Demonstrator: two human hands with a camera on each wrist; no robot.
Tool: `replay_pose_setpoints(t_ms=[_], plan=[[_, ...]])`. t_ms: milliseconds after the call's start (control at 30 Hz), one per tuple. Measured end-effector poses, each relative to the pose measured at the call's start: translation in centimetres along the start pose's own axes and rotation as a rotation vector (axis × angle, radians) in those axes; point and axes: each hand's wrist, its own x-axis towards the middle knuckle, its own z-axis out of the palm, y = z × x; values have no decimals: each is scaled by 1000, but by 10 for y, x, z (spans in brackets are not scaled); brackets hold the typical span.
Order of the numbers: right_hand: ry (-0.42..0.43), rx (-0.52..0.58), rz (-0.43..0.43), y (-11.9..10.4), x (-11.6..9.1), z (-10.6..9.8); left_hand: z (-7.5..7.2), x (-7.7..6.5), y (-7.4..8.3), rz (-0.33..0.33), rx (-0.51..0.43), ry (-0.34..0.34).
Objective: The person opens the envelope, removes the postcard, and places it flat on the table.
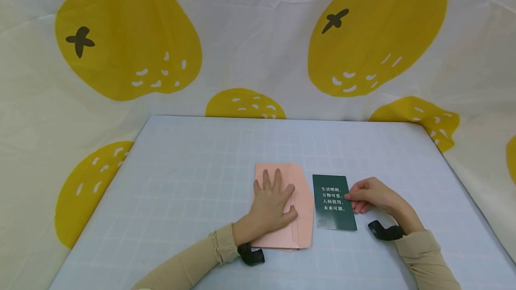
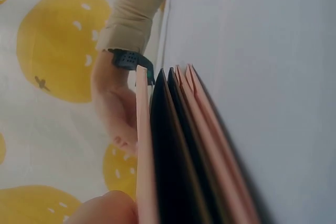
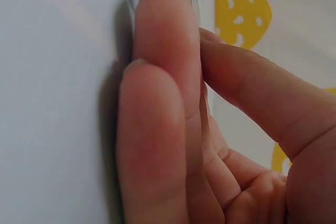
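Note:
A pink envelope (image 1: 304,227) lies at the middle of the table, its pointed flap side facing right. My left hand (image 1: 271,207) rests flat on it with the fingers spread. Seen edge-on in the left wrist view, pink paper (image 2: 143,145) tops a stack with dark layers (image 2: 173,166) and more pink layers (image 2: 210,129) beneath. Just right of the envelope is a dark green card (image 1: 334,220) with white printed characters. The right hand (image 1: 372,195) pinches the card's right edge between thumb and fingers. Most of the card is out of the right wrist view.
A pale blue table (image 1: 193,169) with a faint grid bears everything. Behind it hangs a white cloth (image 1: 254,35) with large yellow fruit prints. Each wrist wears a black camera mount (image 1: 384,231).

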Motion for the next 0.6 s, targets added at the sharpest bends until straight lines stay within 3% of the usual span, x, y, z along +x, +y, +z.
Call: replay_pose_setpoints(t_ms=[600], plan=[[27,-19,36,2,-6,-7,-1,-1,-1,-2,-23,-18]])
